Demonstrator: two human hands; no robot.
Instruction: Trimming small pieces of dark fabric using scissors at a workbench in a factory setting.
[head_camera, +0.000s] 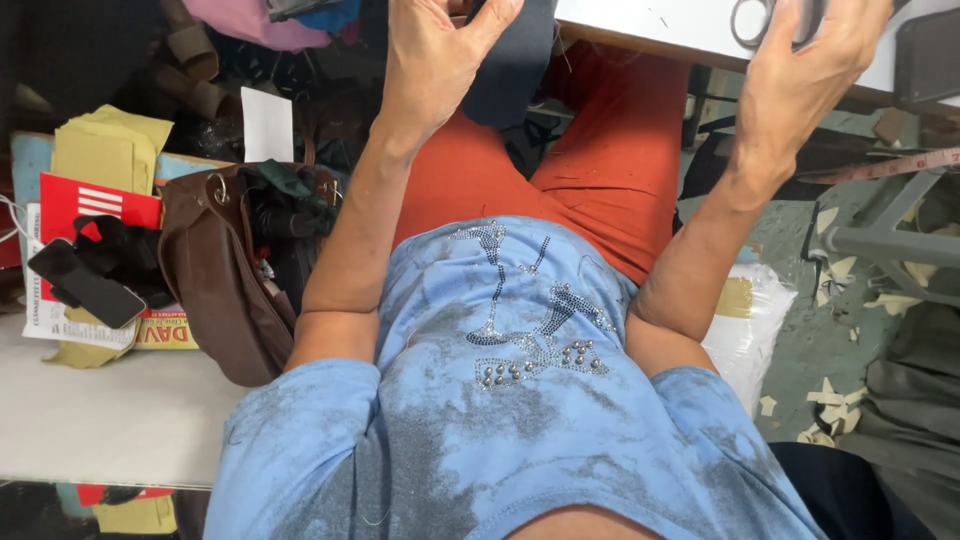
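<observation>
My left hand (432, 62) is raised at the top centre with its fingers spread. Its thumb rests against a dark blue piece of fabric (515, 75) that hangs from the edge of a white table (650, 25). My right hand (800, 75) reaches onto that table at the top right. It is closed over a pair of grey-handled scissors (752, 20), and only one handle loop shows beside the fingers. Below the hands I see my own blue studded shirt and orange trousers (610, 150).
A brown leather bag (215, 275) stands at my left on a white surface (110, 415), beside a black phone (85, 285), red and yellow papers and black cloth. A measuring tape (890, 165) and a white sack (750, 320) are on the right. Scraps litter the green floor.
</observation>
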